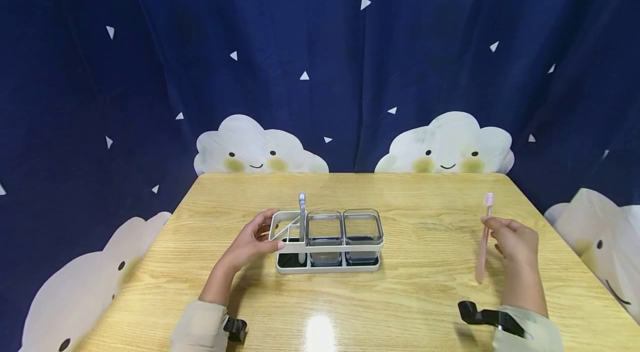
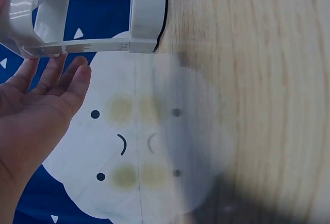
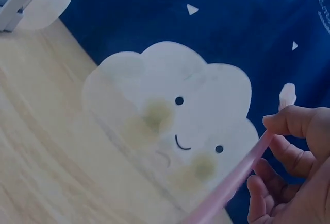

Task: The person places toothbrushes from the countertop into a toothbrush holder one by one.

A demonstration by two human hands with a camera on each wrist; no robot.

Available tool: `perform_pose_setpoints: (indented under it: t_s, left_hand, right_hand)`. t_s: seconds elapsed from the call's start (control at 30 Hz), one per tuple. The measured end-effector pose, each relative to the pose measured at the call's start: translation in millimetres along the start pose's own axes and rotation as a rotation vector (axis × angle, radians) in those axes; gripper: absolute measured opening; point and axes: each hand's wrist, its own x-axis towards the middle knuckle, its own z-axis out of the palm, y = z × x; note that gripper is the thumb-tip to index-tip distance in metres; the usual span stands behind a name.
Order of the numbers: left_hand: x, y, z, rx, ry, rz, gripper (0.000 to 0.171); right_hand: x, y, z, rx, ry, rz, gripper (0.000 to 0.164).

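The right hand pinches a pink toothbrush upright, bristles up, above the right side of the bench. Well apart to the left, the left hand, fingers relaxed and straight, touches the left end of a white holder carrying two clear cups and a white toothbrush

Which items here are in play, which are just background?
In play:
- pink toothbrush, pinched upright in right hand
- white holder rack, left hand at its end
- grey-white toothbrush standing in the rack

Just there:
- two clear cups seated in the rack
- wooden table
- blue cloud curtain
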Motion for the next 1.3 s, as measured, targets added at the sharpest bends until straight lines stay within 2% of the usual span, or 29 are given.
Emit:
perform_pose_setpoints:
  t_s: [0.13,0.23,0.3,0.37,0.43,0.47,0.5,0.53,0.63,0.87,1.3]
  left_hand:
    - [0.1,0.6,0.5,0.011,0.006,0.008,0.074]
    - [0.0,1.3,0.7,0.009,0.012,0.015,0.073]
    - [-0.1,1.6,1.1,0.004,0.017,0.017,0.072]
    - [-0.2,1.6,1.5,-0.001,0.021,0.021,0.073]
    - [-0.1,1.8,2.2,-0.013,0.027,0.018,0.073]
    - [-0.1,1.8,2.6,-0.021,0.028,0.018,0.073]
    - [-0.1,1.8,2.9,-0.026,0.031,0.016,0.073]
    - [0.0,1.9,3.1,-0.027,0.03,0.018,0.073]
    - [-0.2,2.0,3.7,-0.035,0.037,0.023,0.072]
    - [1.4,1.9,3.6,-0.028,0.039,0.059,0.07]
    - [1.1,1.7,3.3,-0.026,0.044,0.063,0.071]
  right_hand:
    - [-23.0,-24.4,2.1,0.01,0.002,-0.024,0.016]
    - [-11.8,-19.0,1.6,0.027,0.013,-0.064,0.017]
    - [6.7,-7.3,1.9,0.018,0.037,-0.079,0.024]
    - [8.8,-6.8,3.1,0.04,0.049,-0.101,0.026]
    - [-10.3,-23.2,6.5,0.063,0.063,-0.092,0.016]
    - [-13.5,-26.0,7.0,0.073,0.061,-0.104,0.014]
    - [-27.0,-36.4,8.3,0.082,0.057,-0.115,0.01]
    - [-37.9,-44.7,9.4,0.096,0.051,-0.129,0.012]
    - [-50.9,-56.3,12.2,0.099,0.042,-0.158,0.015]
    - [-59.0,-64.8,19.7,0.102,0.007,-0.21,0.005]
    - [-77.6,-77.3,43.6,0.102,-0.06,-0.306,0.004]
